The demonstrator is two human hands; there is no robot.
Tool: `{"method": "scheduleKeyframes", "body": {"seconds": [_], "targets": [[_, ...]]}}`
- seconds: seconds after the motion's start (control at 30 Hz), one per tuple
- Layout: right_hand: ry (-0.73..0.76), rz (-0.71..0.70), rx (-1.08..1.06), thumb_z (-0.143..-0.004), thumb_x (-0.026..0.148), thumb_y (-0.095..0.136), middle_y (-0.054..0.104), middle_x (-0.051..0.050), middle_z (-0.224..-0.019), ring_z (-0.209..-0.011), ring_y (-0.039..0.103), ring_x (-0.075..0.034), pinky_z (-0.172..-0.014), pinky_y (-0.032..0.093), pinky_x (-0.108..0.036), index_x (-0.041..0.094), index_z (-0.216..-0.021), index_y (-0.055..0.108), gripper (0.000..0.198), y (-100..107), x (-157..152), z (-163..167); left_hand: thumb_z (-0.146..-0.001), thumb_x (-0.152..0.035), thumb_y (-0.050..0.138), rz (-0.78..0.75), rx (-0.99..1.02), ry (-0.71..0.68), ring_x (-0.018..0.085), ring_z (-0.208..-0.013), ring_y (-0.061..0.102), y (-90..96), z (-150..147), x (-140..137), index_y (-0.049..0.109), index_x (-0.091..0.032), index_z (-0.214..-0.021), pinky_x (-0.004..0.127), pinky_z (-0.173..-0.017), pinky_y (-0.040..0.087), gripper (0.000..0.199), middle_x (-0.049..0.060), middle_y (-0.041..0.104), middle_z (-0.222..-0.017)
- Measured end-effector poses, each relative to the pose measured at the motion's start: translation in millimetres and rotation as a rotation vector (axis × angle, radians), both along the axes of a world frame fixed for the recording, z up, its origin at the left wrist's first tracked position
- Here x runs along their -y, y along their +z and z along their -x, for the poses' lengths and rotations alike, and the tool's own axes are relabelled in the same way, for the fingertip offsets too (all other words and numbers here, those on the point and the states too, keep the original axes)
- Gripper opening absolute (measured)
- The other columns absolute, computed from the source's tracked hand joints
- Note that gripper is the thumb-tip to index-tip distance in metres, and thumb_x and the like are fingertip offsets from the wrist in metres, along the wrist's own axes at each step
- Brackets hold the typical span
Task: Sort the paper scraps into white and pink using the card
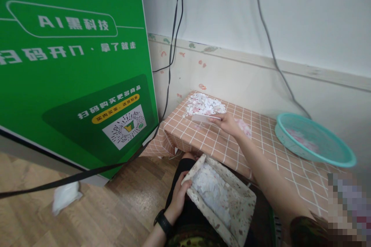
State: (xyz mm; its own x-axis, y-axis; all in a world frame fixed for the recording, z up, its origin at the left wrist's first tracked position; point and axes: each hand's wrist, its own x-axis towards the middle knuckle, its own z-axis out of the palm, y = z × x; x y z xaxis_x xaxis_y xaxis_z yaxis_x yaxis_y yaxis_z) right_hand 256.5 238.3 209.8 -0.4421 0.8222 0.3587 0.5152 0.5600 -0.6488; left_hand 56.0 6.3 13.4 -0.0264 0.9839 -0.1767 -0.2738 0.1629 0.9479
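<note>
My right hand (pixel 227 123) is closed around a flat, pale, card-like piece (pixel 203 118) and reaches over the table. Just beyond it lies a heap of small white and pinkish scraps (pixel 205 104) on the checked tablecloth. A smaller pinkish pile (pixel 243 127) sits beside my wrist. My left hand (pixel 183 191) grips the near left edge of a speckled, box-shaped bin (pixel 199 204) on my lap. Loose white scraps (pixel 213 185) cover part of the bin's inside.
A turquoise basket (pixel 342 159) with pinkish scraps stands at the table's right. The checked tablecloth (pixel 211 139) hangs over the front edge. A green cabinet (pixel 72 65) stands at left, with a black strap (pixel 116 166) across it. A white bag (pixel 66 197) lies on the floor.
</note>
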Motion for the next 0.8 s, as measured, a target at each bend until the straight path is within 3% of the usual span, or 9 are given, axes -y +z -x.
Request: {"method": "scheduleKeyframes", "body": {"seconds": [0.13,0.3,0.63,0.8], "targets": [[0.05,-0.039,-0.026,-0.091,0.035,0.062,0.079,-0.006,-0.105,-0.092,0.075,-0.025,-0.084,0.057,-0.037,0.024,-0.106,0.08,0.026,-9.9,-0.6,27.5,-0.086,-0.041,0.055,-0.012,-0.012,-0.003,0.03,-0.095,0.059,-0.6,0.3,0.1,0.065,-0.018,-0.111,0.038,-0.085,0.044,0.036,0.007,0.069,-0.1],[0.176,0.099,-0.032,-0.087,0.035,0.066,0.079,-0.004,-0.104,-0.093,0.075,-0.023,-0.085,0.058,-0.035,0.024,-0.103,0.081,0.024,-21.1,-8.7,40.9,-0.085,-0.044,0.056,-0.005,-0.013,-0.008,0.029,-0.093,0.059,-1.3,1.8,0.8,0.065,-0.018,-0.111,0.038,-0.084,0.045,0.038,0.007,0.068,-0.098],[0.134,0.151,0.018,-0.082,0.043,0.071,0.08,-0.004,-0.09,-0.081,0.074,-0.024,-0.078,0.058,-0.035,0.023,-0.092,0.082,0.025,-4.6,-11.2,-18.5,-0.086,-0.043,0.057,0.025,0.024,0.0,0.029,-0.097,0.06,3.3,-0.1,2.6,0.062,-0.019,-0.113,0.036,-0.082,0.047,0.037,0.006,0.069,-0.103],[-0.015,0.139,-0.074,-0.079,0.05,0.072,0.08,-0.006,-0.095,-0.088,0.074,-0.027,-0.082,0.058,-0.039,0.022,-0.093,0.082,0.033,-4.8,-16.5,-35.5,-0.085,-0.044,0.057,0.031,0.023,-0.002,0.027,-0.09,0.06,2.6,0.2,2.7,0.063,-0.019,-0.111,0.035,-0.08,0.046,0.036,0.005,0.068,-0.096]]}}
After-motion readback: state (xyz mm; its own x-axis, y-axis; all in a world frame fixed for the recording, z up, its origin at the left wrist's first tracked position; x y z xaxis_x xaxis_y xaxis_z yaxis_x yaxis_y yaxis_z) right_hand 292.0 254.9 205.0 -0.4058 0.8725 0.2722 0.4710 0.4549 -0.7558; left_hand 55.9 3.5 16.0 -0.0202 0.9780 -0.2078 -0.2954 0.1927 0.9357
